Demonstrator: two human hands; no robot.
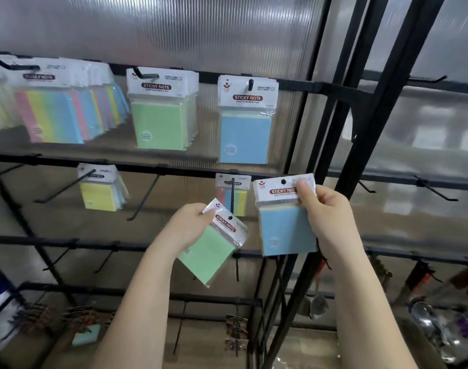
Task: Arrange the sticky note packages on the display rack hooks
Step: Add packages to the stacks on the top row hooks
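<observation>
Right hand (324, 209): I pinch the blue package (287, 225) by its header.
Left hand (191, 225): grips the green package (210, 249), tilted.
Risk: blue package's hole missing the hook (251, 85) above my right hand, then dropping.

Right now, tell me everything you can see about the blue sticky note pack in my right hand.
The blue sticky note pack is a square blue pad in clear plastic wrap, with a white header card printed STICKY NOTE and a round hang hole. It is held upright, unhung, before the black rack. The right hand pinches its header's right corner, thumb in front.
</observation>
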